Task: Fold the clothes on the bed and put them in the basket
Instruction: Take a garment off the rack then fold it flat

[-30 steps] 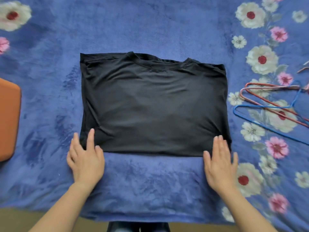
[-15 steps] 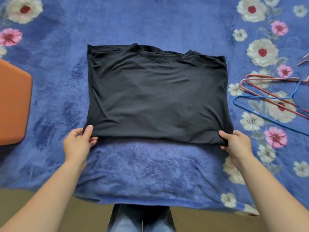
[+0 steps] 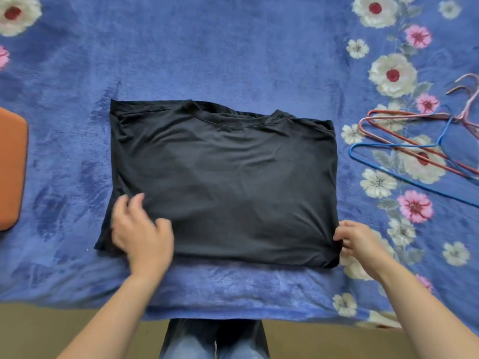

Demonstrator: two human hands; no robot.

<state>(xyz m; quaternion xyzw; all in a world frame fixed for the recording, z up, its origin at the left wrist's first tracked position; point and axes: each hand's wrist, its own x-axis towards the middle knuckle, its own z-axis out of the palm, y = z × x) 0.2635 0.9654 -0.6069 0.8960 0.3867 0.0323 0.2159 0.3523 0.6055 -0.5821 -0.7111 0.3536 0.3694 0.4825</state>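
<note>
Here, black shirt (image 3: 223, 182) folded rectangular, collar far, left hand (image 3: 141, 233) spread flat on it, right hand (image 3: 359, 240) pinching its corner.

You have a plain black shirt (image 3: 223, 182) in front of you, with no print or pattern on it. It lies on a blue fleecy blanket (image 3: 233, 47), which carries a pattern of cream flowers with red centres and smaller pink flowers with grey-green leaves, thick along the right side and showing again at the far left corner. At the right you see wire hangers: a blue hanger (image 3: 404, 174), a red hanger (image 3: 414, 149) and a pale pink hanger (image 3: 469, 102). At the left edge sits an orange object (image 3: 11, 169). Your trousers (image 3: 215, 340) are blue denim, and the floor (image 3: 51, 330) is olive-tan.
</note>
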